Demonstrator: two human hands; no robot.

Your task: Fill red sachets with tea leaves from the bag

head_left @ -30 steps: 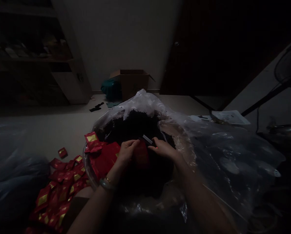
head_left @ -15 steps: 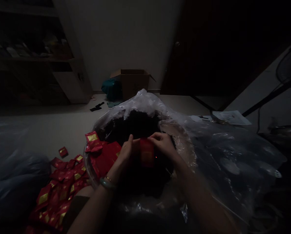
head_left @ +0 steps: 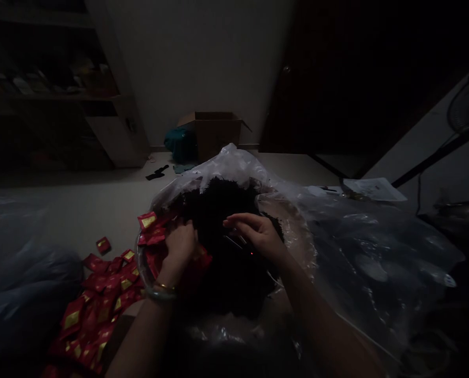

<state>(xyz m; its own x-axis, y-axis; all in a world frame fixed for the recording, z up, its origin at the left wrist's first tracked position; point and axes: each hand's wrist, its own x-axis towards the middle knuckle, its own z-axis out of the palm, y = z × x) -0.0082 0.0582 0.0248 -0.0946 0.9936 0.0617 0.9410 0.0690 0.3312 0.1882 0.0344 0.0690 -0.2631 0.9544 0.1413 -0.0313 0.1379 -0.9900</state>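
Note:
Dark, shredded loose stuff like tea leaves fills a round container lined with clear plastic. My left hand reaches down onto red packets lying at the container's left side; its fingertips are hidden among them. More red foil shows under and beside that hand. Over the middle of the dark heap is my right hand, its thumb and fingers drawn together. A thin pale line runs just below those fingers; what it belongs to is too dark to make out.
Many small red packets with gold labels lie piled on the floor at left. Clear plastic sheeting spreads to the right. Behind stand an open cardboard box and a teal bag. A fan is at far right.
The red packet that was upright between both hands is no longer there. My left hand has moved left and down onto the packets. My right hand stays over the dark heap.

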